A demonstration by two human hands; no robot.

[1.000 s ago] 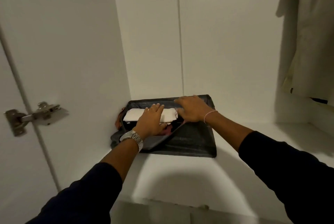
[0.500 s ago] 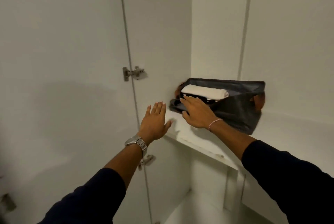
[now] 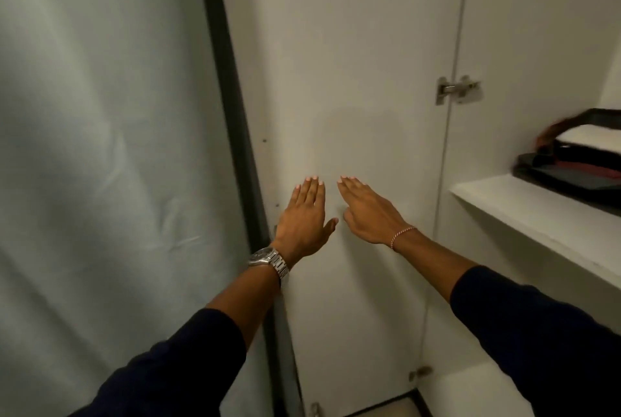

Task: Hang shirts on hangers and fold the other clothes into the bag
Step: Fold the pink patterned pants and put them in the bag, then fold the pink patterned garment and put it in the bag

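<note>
Both arms wear dark navy sleeves pushed up the forearms. The left wrist carries a silver metal watch. The right wrist has a thin pink-and-white bracelet.

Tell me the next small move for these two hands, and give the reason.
Probably swing the wardrobe door shut. Both the left hand and the right hand are open and empty, stretched toward its inner face, while the bag with folded clothes already sits on the shelf. Whether the palms touch the door cannot be told.
</note>
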